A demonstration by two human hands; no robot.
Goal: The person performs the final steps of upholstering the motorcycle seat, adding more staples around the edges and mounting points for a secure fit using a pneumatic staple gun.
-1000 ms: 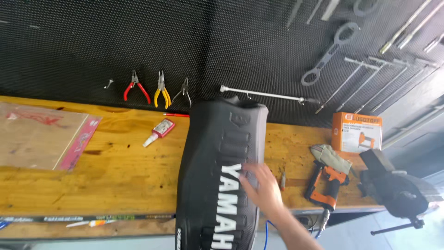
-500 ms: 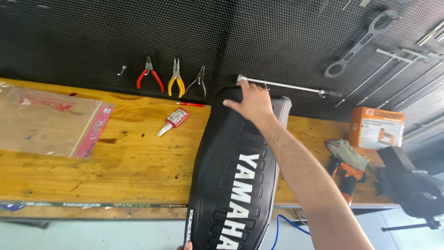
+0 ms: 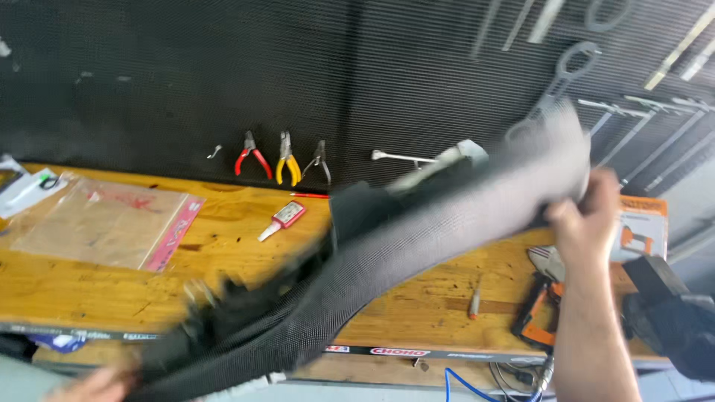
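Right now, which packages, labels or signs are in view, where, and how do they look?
Plastic bag: bench left, flat, clear with a pink edge.
Small tube: bench middle, lying down, white with a red label.
Box: bench right, behind the right hand, orange and white.
Sticker strip: bench front edge, dark with red and white patches.

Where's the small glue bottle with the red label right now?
In the head view, the glue bottle lies on the wooden bench, left of centre, below the red-handled pliers and yellow-handled pliers, just left of the lifted black seat.
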